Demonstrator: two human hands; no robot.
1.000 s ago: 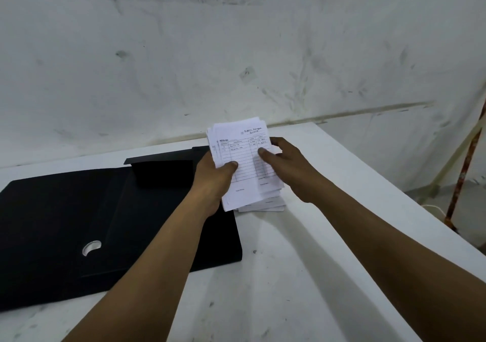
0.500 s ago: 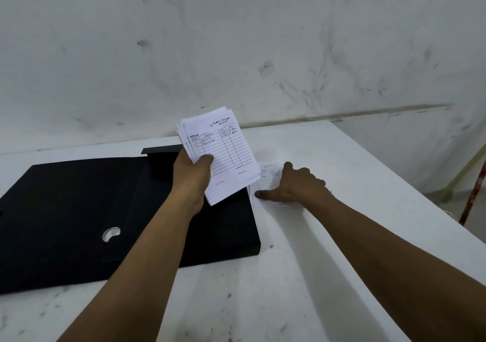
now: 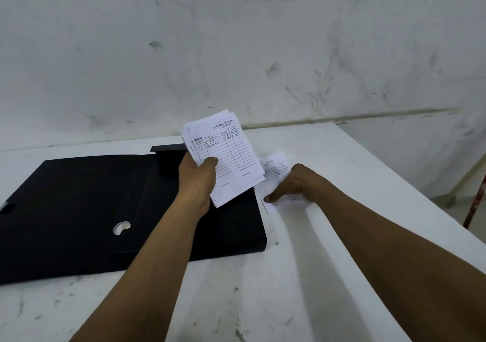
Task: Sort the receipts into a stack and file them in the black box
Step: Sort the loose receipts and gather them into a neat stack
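Observation:
My left hand (image 3: 197, 178) grips a stack of white ruled receipts (image 3: 228, 155) and holds it tilted above the right part of the black box (image 3: 79, 210). The box lies flat and open on the white table, with a small round hole in one panel. To the right of the box, more receipts (image 3: 273, 173) lie on the table. My right hand (image 3: 294, 184) rests on them, fingers pressing down on the paper and curled at its near edge. Whether the paper is lifted off the table, I cannot tell.
The white table (image 3: 263, 289) ends at a right edge close to my right arm. A scuffed white wall (image 3: 236, 52) stands directly behind the table. A reddish pole (image 3: 476, 199) leans at the far right, beyond the table.
My right hand let go of the held stack and dropped to the receipts on the table. My left hand carried the stack left, over the box.

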